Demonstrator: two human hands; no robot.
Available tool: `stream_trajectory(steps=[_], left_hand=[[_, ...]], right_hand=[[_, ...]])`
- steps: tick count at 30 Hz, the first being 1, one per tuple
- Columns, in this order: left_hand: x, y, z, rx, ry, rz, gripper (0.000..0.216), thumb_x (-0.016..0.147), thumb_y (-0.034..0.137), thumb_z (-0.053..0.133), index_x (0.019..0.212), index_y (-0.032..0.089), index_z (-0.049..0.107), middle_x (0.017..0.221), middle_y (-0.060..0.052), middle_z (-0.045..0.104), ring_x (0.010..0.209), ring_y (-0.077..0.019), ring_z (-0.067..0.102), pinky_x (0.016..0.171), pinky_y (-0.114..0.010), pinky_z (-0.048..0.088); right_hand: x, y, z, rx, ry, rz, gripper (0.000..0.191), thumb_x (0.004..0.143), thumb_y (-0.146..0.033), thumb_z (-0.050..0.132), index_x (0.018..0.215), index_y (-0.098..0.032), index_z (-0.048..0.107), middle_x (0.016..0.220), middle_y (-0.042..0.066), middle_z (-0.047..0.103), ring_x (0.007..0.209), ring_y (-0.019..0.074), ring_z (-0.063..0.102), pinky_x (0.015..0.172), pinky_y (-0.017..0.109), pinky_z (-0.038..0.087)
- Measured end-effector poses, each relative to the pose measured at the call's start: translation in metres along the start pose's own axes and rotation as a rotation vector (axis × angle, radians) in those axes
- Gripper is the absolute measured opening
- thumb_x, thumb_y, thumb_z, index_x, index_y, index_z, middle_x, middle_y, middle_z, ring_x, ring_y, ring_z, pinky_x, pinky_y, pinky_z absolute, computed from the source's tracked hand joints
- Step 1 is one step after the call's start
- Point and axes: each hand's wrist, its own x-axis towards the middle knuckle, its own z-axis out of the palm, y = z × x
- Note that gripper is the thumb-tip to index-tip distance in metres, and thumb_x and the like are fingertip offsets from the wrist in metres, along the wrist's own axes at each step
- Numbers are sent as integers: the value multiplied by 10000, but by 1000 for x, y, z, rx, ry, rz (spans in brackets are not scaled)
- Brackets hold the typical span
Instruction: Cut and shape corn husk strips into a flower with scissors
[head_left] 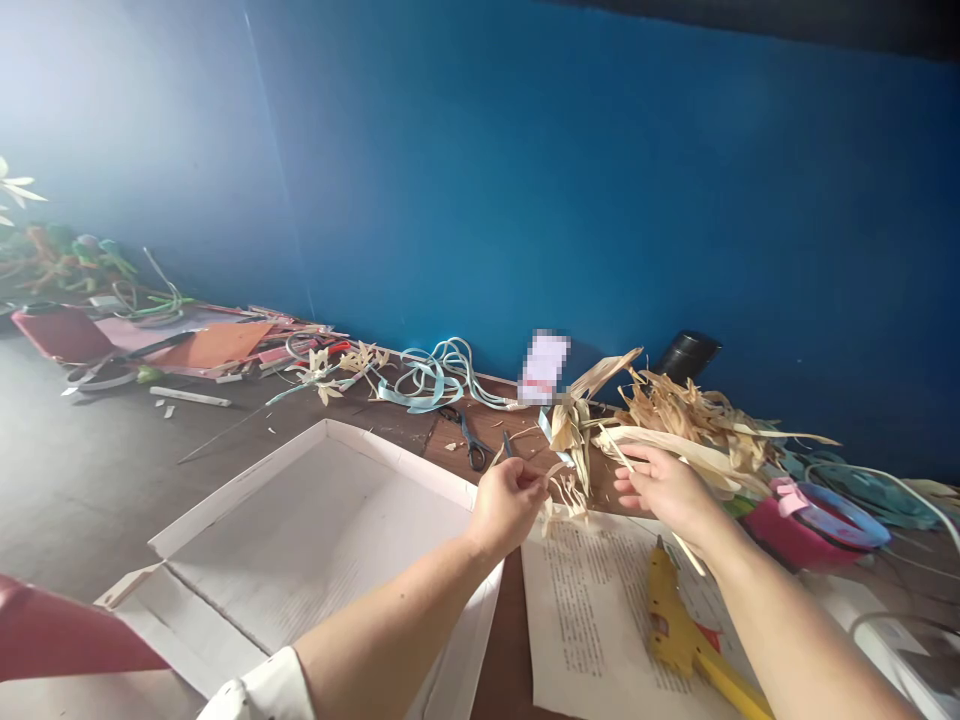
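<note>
My left hand point(506, 505) is closed in a pinch on a thin strip of corn husk point(555, 472) in the middle of the head view. My right hand point(664, 490) holds a pale thin stick point(616, 448), which slants across the palm and comes out below the wrist. Cut pieces of husk point(574, 495) lie between the two hands, at the top of a printed sheet point(570, 610). Under my right forearm a yellow glue gun point(671, 625) rests on that sheet. Dried corn husks point(682, 415) are heaped beyond my right hand.
A shallow white box lid point(300, 520) lies at left. Behind my left hand are dark scissors point(474, 445) and coiled light-blue ribbon point(427, 380). Husk flowers point(322, 372) lie farther left. A pink container point(802, 530) and a black cylinder point(686, 355) stand right, before a blue wall point(480, 200).
</note>
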Motion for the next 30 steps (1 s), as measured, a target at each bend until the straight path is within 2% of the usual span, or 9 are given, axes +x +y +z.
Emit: stream_trajectory(steps=[5, 10, 12, 14, 16, 18, 20, 24, 30], left_hand=[[1, -3, 2, -17, 6, 12, 141, 722, 297, 601, 724, 157, 620, 670, -16, 641, 541, -87, 494, 509, -197, 361], [2, -1, 0, -104, 29, 20, 165, 725, 318, 608, 722, 153, 613, 630, -10, 614, 497, -77, 458, 471, -192, 337], [5, 4, -6, -160, 110, 52, 187, 733, 340, 608, 739, 154, 615, 627, -1, 602, 484, -71, 448, 465, -189, 334], [10, 10, -14, -233, 261, 104, 221, 732, 373, 618, 759, 153, 613, 604, 18, 565, 477, -64, 433, 464, -183, 331], [15, 15, -22, -344, 371, 131, 247, 737, 393, 618, 780, 151, 601, 615, 30, 546, 468, -50, 404, 461, -177, 324], [21, 15, -28, -420, 412, 129, 264, 724, 395, 633, 800, 145, 594, 653, 29, 558, 467, -39, 389, 459, -174, 316], [24, 13, -30, -458, 405, 104, 282, 708, 402, 648, 796, 141, 592, 647, 29, 553, 463, -38, 381, 448, -175, 302], [27, 6, -29, -442, 358, 92, 285, 701, 413, 652, 784, 144, 607, 645, 25, 562, 475, -46, 396, 462, -181, 314], [23, 9, -27, -398, 326, 82, 249, 716, 385, 638, 766, 143, 611, 673, 8, 585, 510, -54, 433, 507, -186, 351]], right_hand=[[15, 6, 18, 11, 35, -53, 287, 573, -84, 652, 825, -214, 610, 666, 31, 648, 650, 223, 681, 612, 360, 577], [19, 2, 12, -80, 35, -127, 259, 598, -82, 633, 830, -197, 626, 692, 23, 640, 667, 203, 672, 613, 344, 568], [16, -1, 8, -149, 6, -161, 248, 629, -123, 644, 867, -193, 655, 743, 40, 664, 685, 206, 670, 571, 319, 554], [11, -3, 11, -233, -51, -201, 222, 678, -172, 634, 894, -196, 679, 773, 48, 686, 704, 204, 669, 543, 288, 530], [4, -4, 22, -327, -125, -244, 181, 733, -206, 594, 884, -206, 694, 779, 41, 703, 698, 189, 664, 540, 264, 503], [-3, -5, 41, -434, -191, -284, 188, 779, -228, 544, 882, -224, 701, 795, 28, 715, 664, 174, 651, 548, 263, 480], [-10, -7, 64, -541, -266, -329, 153, 780, -242, 561, 836, -222, 702, 808, 26, 717, 703, 172, 648, 610, 262, 468], [-18, -17, 103, -790, -293, -356, 63, 707, -234, 624, 744, -207, 668, 750, 59, 692, 753, 217, 637, 670, 304, 430], [-14, -31, 127, -1013, -288, -284, 194, 591, -175, 694, 773, -201, 634, 782, 123, 676, 849, 296, 640, 710, 358, 426]])
